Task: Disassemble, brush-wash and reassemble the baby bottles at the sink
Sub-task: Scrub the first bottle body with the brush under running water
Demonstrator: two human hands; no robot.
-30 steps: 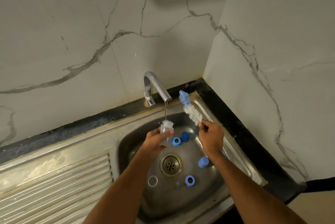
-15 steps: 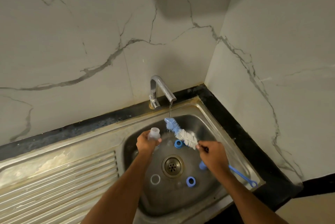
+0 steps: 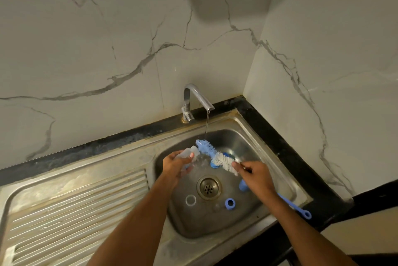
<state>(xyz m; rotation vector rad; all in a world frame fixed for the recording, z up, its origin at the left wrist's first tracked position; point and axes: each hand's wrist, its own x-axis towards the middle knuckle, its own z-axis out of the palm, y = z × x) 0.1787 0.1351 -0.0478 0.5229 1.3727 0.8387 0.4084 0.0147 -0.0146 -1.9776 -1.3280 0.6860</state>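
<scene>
My left hand (image 3: 174,165) grips a small clear baby bottle (image 3: 189,153), tilted with its open mouth toward the right, above the left side of the steel sink (image 3: 254,140). My right hand (image 3: 256,177) holds a blue-handled bottle brush (image 3: 213,153) just behind its white bristles. The brush's blue tip lies right at the bottle's mouth, under the thin stream from the tap (image 3: 197,97). The handle's loop end (image 3: 307,214) sticks out behind my wrist.
On the sink floor around the drain (image 3: 208,187) lie a clear ring (image 3: 190,200), a blue ring (image 3: 230,203), a blue cap (image 3: 243,186) and another blue part (image 3: 226,154) behind the brush. A ribbed draining board (image 3: 75,212) is on the left. Marble walls close off the back and right.
The brush swung down from pointing up at the tap to lying level in the stream, its tip now at the bottle's mouth. My left hand moved the bottle left and tilted it.
</scene>
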